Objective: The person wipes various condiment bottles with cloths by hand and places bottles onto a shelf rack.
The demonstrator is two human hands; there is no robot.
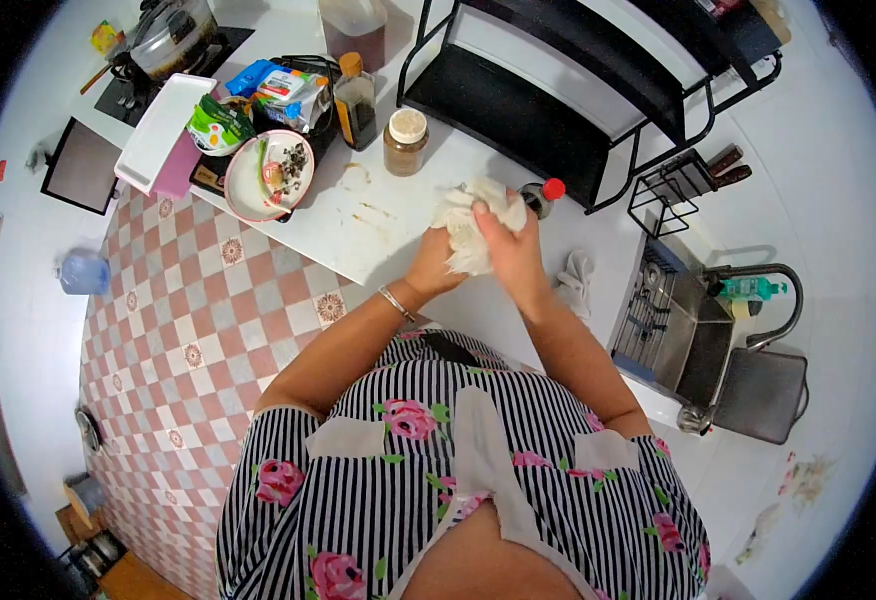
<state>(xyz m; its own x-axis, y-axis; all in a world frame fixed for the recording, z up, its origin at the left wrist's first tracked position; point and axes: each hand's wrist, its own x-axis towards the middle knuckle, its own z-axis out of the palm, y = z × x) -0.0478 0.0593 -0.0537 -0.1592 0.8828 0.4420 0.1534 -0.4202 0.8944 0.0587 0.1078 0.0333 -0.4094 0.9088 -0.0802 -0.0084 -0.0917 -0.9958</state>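
Observation:
Both my hands are over the white counter [398,240], closed around a crumpled off-white cloth [466,222]. My left hand [434,264] grips its lower left side. My right hand [516,248] clasps it from the right, thumb on top. Whether something is wrapped inside the cloth is hidden. Just beyond my right hand is a small bottle with a red cap [553,189], partly covered by the hand. A jar with a pale lid [405,142] stands behind the cloth. Brown smears [373,210] mark the counter to the left.
A bowl with food scraps [269,176], several packets [283,90] and a dark sauce bottle [355,102] crowd the left side. At the back is a black rack [508,115]. A second cloth [577,282] lies right, before the sink [700,345] and knife holder [673,185].

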